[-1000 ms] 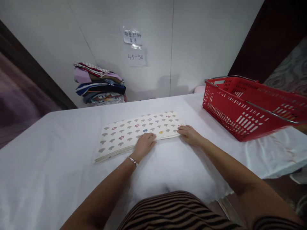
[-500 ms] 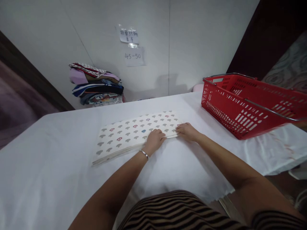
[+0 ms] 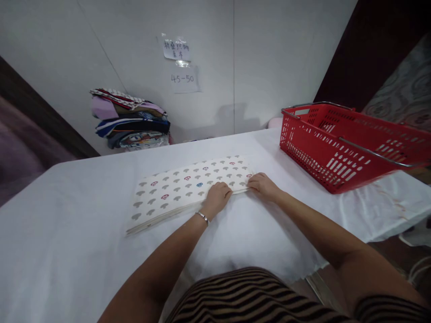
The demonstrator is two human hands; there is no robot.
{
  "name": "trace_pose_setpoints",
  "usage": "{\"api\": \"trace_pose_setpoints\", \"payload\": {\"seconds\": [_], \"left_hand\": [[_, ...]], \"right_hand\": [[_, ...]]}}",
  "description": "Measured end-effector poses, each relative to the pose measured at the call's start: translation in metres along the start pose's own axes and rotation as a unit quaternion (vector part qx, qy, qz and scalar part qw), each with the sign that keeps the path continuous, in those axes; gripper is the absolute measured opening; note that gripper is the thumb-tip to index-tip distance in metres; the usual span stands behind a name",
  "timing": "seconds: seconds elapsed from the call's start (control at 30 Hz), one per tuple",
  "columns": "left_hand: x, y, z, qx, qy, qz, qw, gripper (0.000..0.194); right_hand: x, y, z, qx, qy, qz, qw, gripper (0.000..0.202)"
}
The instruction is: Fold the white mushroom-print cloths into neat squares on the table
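A white cloth with grey, red and blue mushroom prints (image 3: 175, 184) lies folded into a long, layered strip on the white-covered table (image 3: 84, 251). My left hand (image 3: 217, 197), with a silver bracelet at the wrist, grips the strip's near edge right of its middle, fingers curled over the top. At the right end, my right hand (image 3: 264, 185) pinches the near corner of the same cloth between thumb and fingers. Both thumbs are mostly hidden beneath or behind the fingers.
A red plastic basket (image 3: 310, 148) with metal handles stands on the table's right side. Against the wall at the back left is a stack of folded clothes (image 3: 134, 121). Two paper signs (image 3: 183, 79) are taped to the wall. The table's near edge runs close to my striped top.
The whole view has shifted slightly, so the scene sits a little further left. Both hands keep their hold on the cloth, with hardly any movement.
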State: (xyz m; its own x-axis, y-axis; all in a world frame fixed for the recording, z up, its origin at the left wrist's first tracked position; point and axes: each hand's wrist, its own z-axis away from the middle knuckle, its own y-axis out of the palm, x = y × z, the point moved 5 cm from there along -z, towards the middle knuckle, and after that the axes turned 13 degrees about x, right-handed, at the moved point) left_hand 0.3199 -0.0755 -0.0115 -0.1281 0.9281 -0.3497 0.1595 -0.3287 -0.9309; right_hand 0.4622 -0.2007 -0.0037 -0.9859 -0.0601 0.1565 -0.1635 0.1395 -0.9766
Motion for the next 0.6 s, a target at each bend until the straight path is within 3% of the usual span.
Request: {"api": "trace_pose_setpoints", "payload": {"seconds": [0.17, 0.6], "left_hand": [[0.001, 0.006, 0.002, 0.002, 0.018, -0.033, 0.999, 0.014], [-0.003, 0.004, -0.004, 0.035, -0.013, -0.074, 0.997, 0.014]], "right_hand": [[0.003, 0.005, 0.007, 0.008, -0.038, 0.023, 0.999, 0.023], [-0.009, 0.008, -0.003, 0.012, -0.008, -0.001, 1.0, 0.021]]}}
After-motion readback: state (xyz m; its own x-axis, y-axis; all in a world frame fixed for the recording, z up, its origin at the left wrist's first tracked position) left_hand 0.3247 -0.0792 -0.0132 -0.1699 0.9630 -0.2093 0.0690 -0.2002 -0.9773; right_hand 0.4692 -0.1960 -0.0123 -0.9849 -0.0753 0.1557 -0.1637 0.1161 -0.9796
